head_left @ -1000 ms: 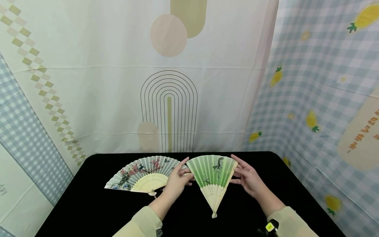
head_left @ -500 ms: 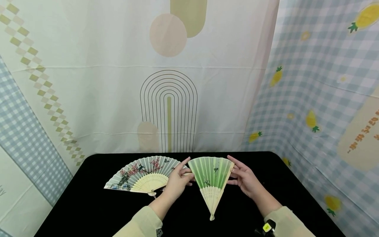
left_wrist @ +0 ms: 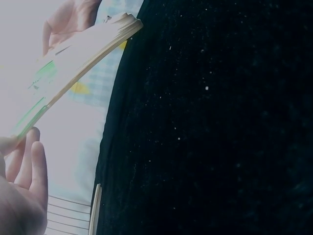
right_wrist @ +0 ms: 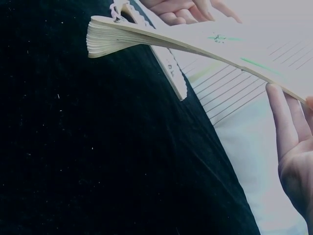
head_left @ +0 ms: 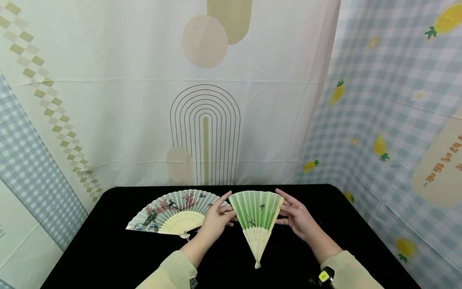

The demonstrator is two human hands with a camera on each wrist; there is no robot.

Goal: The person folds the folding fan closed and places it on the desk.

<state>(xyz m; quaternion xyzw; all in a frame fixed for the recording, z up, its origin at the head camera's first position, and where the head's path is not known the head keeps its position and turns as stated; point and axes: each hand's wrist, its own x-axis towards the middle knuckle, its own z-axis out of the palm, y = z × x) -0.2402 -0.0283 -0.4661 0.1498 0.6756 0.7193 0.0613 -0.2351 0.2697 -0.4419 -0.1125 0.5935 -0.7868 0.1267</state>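
Note:
Between my hands stands a green folding fan point(head_left: 254, 208), partly spread, its pale ribs running down to a narrow pivot end that points toward me. My left hand point(head_left: 214, 220) pinches the fan's left edge near the top. On the other side, my right hand point(head_left: 297, 216) grips the right outer rib, index finger stretched up along it. Both wrist views show the fan held above the black table, its pivot end hanging free. Behind my left hand lies a white folding fan point(head_left: 173, 208) with pink blossoms, widely spread; the hand covers its right part.
A black cloth covers the table point(head_left: 144, 261). A pale patterned curtain point(head_left: 126, 120) hangs right behind its far edge, and a blue checked curtain point(head_left: 361, 168) with pineapples runs along the right side. A tassel cord hangs at the white fan's pivot.
My right hand has shifted slightly left, and the green fan has become a little narrower. Its pivot end has moved slightly left and toward me. The left hand has barely moved.

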